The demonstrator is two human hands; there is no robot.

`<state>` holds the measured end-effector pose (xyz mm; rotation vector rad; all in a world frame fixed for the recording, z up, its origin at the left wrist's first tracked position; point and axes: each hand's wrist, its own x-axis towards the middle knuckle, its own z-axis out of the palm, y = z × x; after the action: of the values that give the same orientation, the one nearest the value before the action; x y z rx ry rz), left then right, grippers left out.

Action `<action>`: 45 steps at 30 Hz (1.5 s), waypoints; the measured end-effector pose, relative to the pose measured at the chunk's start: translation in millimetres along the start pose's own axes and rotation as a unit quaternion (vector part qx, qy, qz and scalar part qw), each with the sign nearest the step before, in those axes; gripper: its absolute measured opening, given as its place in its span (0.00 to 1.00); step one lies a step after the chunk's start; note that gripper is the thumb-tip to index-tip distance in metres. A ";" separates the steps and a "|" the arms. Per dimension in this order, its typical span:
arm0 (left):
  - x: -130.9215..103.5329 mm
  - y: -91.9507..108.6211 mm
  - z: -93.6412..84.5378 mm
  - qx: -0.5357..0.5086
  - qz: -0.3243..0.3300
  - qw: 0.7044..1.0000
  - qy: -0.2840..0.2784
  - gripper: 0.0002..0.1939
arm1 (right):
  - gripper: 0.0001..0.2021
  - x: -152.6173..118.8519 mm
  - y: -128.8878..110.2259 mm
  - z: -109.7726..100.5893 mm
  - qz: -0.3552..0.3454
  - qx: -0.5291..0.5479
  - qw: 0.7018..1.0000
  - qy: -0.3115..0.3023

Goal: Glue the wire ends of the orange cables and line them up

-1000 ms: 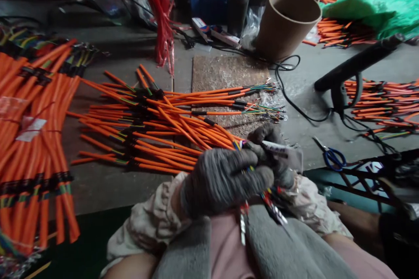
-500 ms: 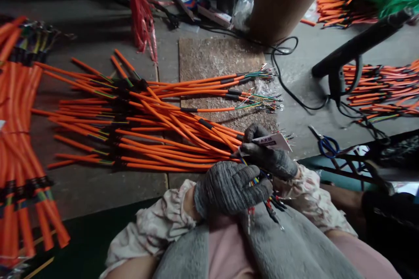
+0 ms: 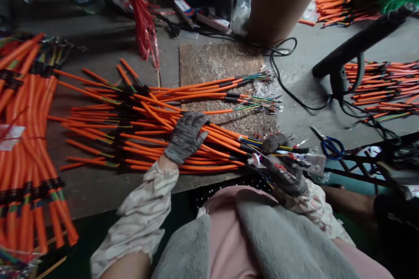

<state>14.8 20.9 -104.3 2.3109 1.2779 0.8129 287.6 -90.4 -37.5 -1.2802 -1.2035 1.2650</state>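
Observation:
My left hand (image 3: 186,137), in a grey knit glove, lies over the orange cables (image 3: 147,150) at mid-length, its fingers curled round some of them. The cables run side by side across the table, with black sleeves and thin coloured wires at their ends. At their right end, my gloved right hand (image 3: 284,168) is closed round a bundle of coloured wire ends (image 3: 258,143). It is smeared by motion. A white printed piece (image 3: 257,160) shows beside its fingers; I cannot make out what it is. Clear plastic (image 3: 316,163) lies just beyond this hand.
A worn brown board (image 3: 222,59) lies under the cables. Behind it stands a cardboard tube (image 3: 281,4). To the right are a black heat gun (image 3: 360,48) with its cord and blue-handled scissors (image 3: 332,146). More orange cables (image 3: 32,139) hang at the left edge; red string (image 3: 144,22) hangs behind.
My left hand has moved left and away from my body, from the wire ends onto the cables. My right hand has shifted slightly right and down. The view has turned a little.

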 end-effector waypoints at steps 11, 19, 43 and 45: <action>28.8 54.3 24.5 0.028 0.105 0.981 -0.163 0.20 | 0.18 25.1 -12.5 7.2 0.077 0.405 0.910 0.046; 63.5 97.6 36.4 -0.025 0.059 0.969 -0.238 0.20 | 0.13 24.5 12.3 -1.2 0.135 0.409 0.897 0.097; 69.0 100.3 -41.1 -0.386 -0.059 0.921 0.004 0.16 | 0.12 33.3 -17.3 3.0 -0.127 -0.039 0.990 0.058; 59.9 104.4 -40.4 -0.389 -0.026 0.921 0.018 0.13 | 0.14 42.9 -27.4 14.1 -0.199 -0.100 0.972 0.072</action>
<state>80.4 20.0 4.3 1.6175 0.8020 1.0990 272.1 -45.8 -13.9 -1.1735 -1.4239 0.7630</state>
